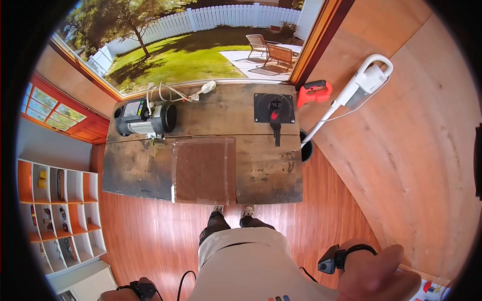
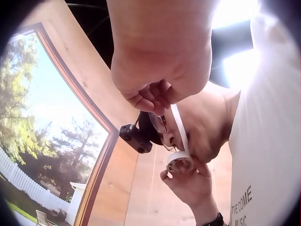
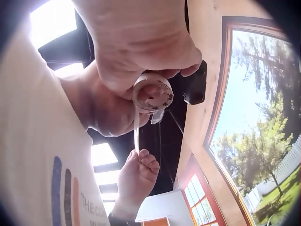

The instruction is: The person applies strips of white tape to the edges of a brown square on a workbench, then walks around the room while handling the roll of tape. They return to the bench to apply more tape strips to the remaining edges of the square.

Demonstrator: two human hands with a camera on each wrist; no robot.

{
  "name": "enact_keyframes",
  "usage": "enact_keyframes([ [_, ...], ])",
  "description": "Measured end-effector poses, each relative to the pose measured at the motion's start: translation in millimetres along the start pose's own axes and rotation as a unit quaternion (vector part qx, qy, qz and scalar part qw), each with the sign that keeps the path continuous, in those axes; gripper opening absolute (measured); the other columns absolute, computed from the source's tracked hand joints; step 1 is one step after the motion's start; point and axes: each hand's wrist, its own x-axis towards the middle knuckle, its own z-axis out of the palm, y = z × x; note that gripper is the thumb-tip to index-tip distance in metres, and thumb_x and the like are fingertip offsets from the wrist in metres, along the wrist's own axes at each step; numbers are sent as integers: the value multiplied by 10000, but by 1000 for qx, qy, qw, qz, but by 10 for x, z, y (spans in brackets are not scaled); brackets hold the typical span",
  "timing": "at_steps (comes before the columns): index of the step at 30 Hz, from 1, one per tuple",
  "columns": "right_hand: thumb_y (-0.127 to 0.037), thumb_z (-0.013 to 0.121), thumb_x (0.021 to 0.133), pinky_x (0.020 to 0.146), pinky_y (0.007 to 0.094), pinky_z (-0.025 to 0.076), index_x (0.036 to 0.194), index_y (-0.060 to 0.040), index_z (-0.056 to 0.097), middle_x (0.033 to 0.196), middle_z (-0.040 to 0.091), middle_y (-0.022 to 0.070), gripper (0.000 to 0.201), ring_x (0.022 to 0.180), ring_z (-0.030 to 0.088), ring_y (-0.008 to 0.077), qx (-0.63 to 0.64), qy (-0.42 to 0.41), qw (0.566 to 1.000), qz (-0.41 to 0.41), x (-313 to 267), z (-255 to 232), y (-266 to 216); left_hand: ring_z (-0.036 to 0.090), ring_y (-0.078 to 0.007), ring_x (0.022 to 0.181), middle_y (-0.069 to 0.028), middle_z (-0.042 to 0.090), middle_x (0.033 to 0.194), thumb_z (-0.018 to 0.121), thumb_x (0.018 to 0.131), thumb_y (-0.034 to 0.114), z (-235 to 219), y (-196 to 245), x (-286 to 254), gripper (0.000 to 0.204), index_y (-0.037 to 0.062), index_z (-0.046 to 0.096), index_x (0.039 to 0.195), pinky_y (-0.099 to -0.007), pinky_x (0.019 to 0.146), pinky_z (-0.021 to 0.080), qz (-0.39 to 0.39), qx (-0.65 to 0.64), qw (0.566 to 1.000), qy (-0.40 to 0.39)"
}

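Note:
A roll of whitish tape (image 3: 153,92) is in my right hand (image 3: 141,47), held up close to the face. From it a narrow tape strip (image 3: 136,129) is pulled out taut, and my left hand (image 3: 138,176) pinches its free end. In the left wrist view the left hand (image 2: 162,66) has curled fingers on the strip (image 2: 179,122), with the roll (image 2: 180,162) and right hand (image 2: 193,186) beyond. Only parts of the left hand (image 1: 120,295) and right hand (image 1: 376,273) show low in the head view; the tape is hidden there.
A brown rectangular sheet (image 1: 203,170) with shiny edges lies on the wooden workbench (image 1: 135,165). A pump (image 1: 145,118) with a cord stands at the back left, a black square plate (image 1: 261,108) at the back right. A white stick vacuum (image 1: 346,95) leans right. Shelves (image 1: 60,200) stand left.

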Motion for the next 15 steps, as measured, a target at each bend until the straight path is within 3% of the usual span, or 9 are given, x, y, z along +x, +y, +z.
enact_keyframes([
  [1, -306, 859, 546, 756, 345, 297, 738, -323, 592, 806, 350, -92, 329, 813, 344, 62, 4, -284, 956, 70, 316, -195, -68, 511, -164, 655, -9, 524, 753, 531, 937, 192, 65, -37, -65, 181, 117, 423, 813, -345, 585, 430, 23, 11, 998, 53],
  [2, -311, 866, 553, 768, 334, 297, 744, -326, 594, 810, 340, -80, 333, 824, 343, 55, 9, -544, 829, 133, 499, -340, -119, 514, -169, 654, -8, 525, 755, 553, 928, 185, 101, -52, -100, 181, 117, 428, 816, -347, 591, 435, 47, 22, 993, 107],
  [6, -305, 874, 542, 726, 288, 322, 741, -326, 592, 829, 346, -71, 345, 784, 367, 74, -12, -506, 853, 127, 472, -508, -96, 516, -189, 658, -9, 521, 756, 655, 854, 61, 110, 30, -6, 232, 124, 433, 833, -342, 624, 443, -115, 12, 991, 59],
  [8, -308, 880, 535, 632, 244, 335, 730, -332, 597, 811, 352, -79, 345, 690, 369, 81, 33, -606, 789, 96, 624, -401, 4, 512, -190, 655, -10, 518, 753, 667, 842, 55, 179, 72, -38, 243, 121, 434, 834, -336, 612, 445, -163, 47, 983, 63],
  [11, -304, 884, 522, 550, 226, 319, 712, -337, 603, 786, 352, -85, 341, 620, 356, 83, 12, -633, 773, 51, 661, -525, 18, 501, -189, 648, -18, 522, 770, 697, 817, 73, 145, 13, -94, 264, 110, 435, 830, -320, 573, 441, -194, 66, 977, 62],
  [12, -304, 884, 522, 550, 226, 319, 712, -337, 603, 786, 352, -85, 341, 620, 356, 83, 13, -630, 775, 52, 415, -454, -2, 498, -187, 648, -20, 526, 778, 703, 812, 79, 114, 16, -91, 271, 109, 434, 827, -317, 573, 438, -167, 31, 984, 52],
  [13, -302, 884, 522, 558, 226, 323, 706, -339, 606, 774, 351, -86, 336, 623, 359, 84, -40, -319, 946, 29, 1, -306, -35, 494, -184, 647, -21, 529, 786, 709, 807, 86, 100, 5, -89, 278, 108, 432, 824, -315, 572, 435, -139, -7, 989, 44],
  [14, -299, 884, 522, 566, 226, 327, 701, -340, 609, 762, 349, -86, 330, 626, 363, 85, -89, 30, 996, 1, -220, -245, -75, 499, -186, 648, -27, 539, 793, 706, 809, 84, 147, 63, -79, 270, 101, 437, 823, -313, 571, 434, -149, 11, 986, 74],
  [15, -299, 884, 522, 566, 226, 327, 701, -340, 609, 762, 349, -86, 330, 626, 363, 85, -90, 30, 996, -1, -42, -456, -120, 499, -186, 648, -27, 539, 793, 706, 809, 84, 129, 57, -83, 270, 101, 437, 823, -313, 571, 434, -149, 10, 986, 74],
])
